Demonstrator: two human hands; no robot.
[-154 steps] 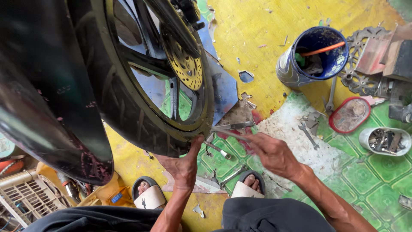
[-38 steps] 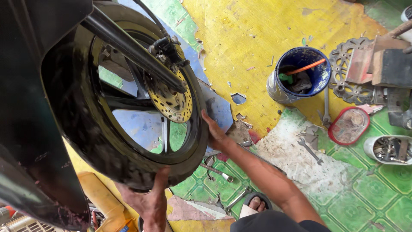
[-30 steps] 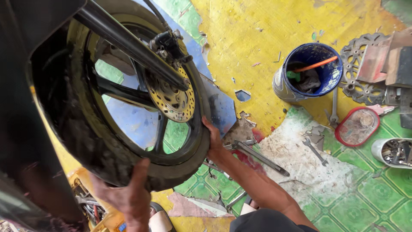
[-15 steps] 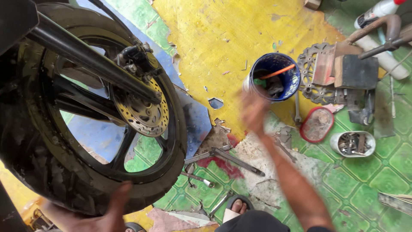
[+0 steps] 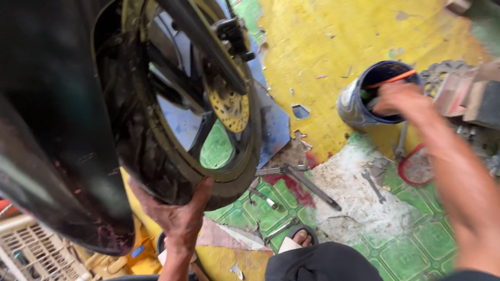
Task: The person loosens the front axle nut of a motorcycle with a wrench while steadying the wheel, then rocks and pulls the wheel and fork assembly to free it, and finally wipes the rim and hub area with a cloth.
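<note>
Head view: a black motorcycle wheel with a rubber tyre and dark spoked rim (image 5: 182,119) fills the upper left, raised off the floor, its gold perforated brake disc (image 5: 229,106) facing the camera beside a black fork leg and caliper (image 5: 232,36).
Left hand: the left hand (image 5: 179,213) presses up under the bottom of the tyre, fingers spread and cupping the tread; half a second ago it only showed at the lower edge, so it has come up to steady the wheel.
Right hand: the right hand (image 5: 401,99) is blurred at the mouth of the blue plastic bucket (image 5: 364,99), which holds an orange-handled tool (image 5: 390,79); whether it is clenched or loose cannot be told. A second ago it was at the tyre's lower right edge, so it has left the wheel and swung over to the bucket.
Meaning: the wheel is now held by one hand alone while the other is among the tools.
Floor: long metal tyre levers and spanners (image 5: 302,179) lie on the yellow and green painted floor (image 5: 323,41) just below the wheel; a red-rimmed oval tray (image 5: 414,169) sits beside the forearm.
Edges: a sandalled foot (image 5: 299,239) shows at the bottom, a cream plastic crate (image 5: 36,255) at lower left.
</note>
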